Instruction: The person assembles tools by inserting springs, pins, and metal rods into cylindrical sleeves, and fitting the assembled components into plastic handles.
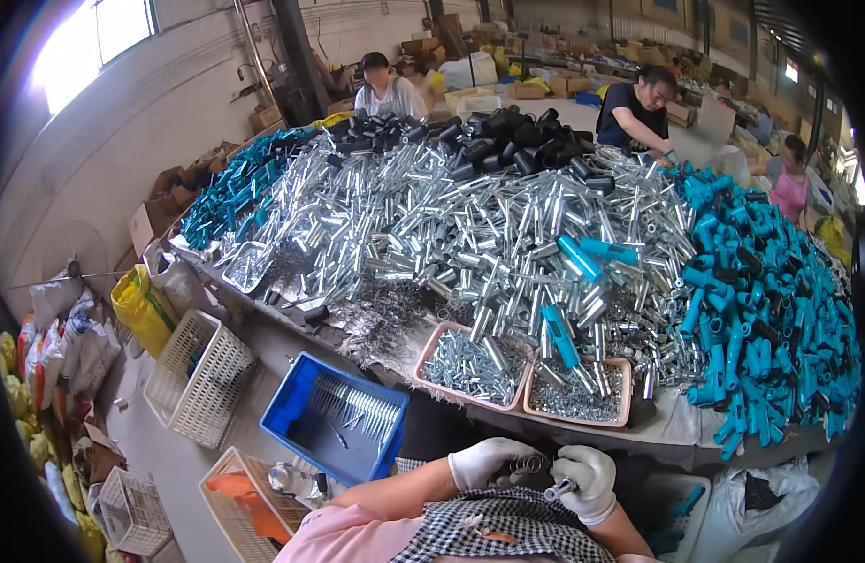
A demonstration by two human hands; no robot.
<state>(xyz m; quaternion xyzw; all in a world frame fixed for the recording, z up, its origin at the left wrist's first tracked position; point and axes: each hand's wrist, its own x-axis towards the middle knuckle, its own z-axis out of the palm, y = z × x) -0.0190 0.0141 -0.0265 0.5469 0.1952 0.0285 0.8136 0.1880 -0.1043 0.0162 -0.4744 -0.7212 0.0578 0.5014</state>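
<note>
Both my hands wear white gloves and meet in front of my checked apron (479,525), just below the table's near edge. My left hand (489,463) is closed on a small, dark grey, ring-like metal part (529,464). In my right hand (588,480) a short, shiny metal tube (559,489) is pinched, one end pointing left. The two parts are close together; whether they touch, I cannot tell. Just beyond my hands, a pink tray of small metal parts (629,380) stands on the table beside a second pink tray (423,361) of small metal pieces.
A large heap of metal tubes (432,216) covers the table, with teal plastic handles (751,328) at right and black sleeves (517,141) behind. At lower left stand a blue crate (306,427) and a white basket (193,375). A person (639,113) works across the table.
</note>
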